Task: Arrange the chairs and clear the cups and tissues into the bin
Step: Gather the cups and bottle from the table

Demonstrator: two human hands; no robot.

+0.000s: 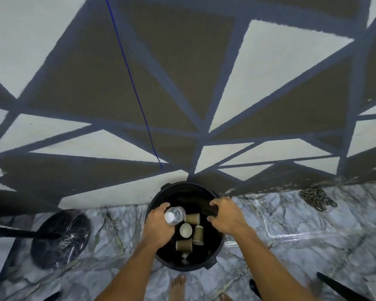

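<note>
Left grip [159, 225] around clear bottle [175, 215] over bin [189, 186], right grip [226, 216] clutching its rim, cups [198, 235] inside

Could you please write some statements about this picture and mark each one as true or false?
1. The left hand holds a clear bottle over the bin. True.
2. The bin is empty. False: several brown paper cups lie inside it.
3. The right hand grips the bin at its rim. True.
4. The bin stands on a table. False: it stands on the marble floor.
5. A chain lies on the floor to the left of the bin. False: the chain lies to its right.
</note>
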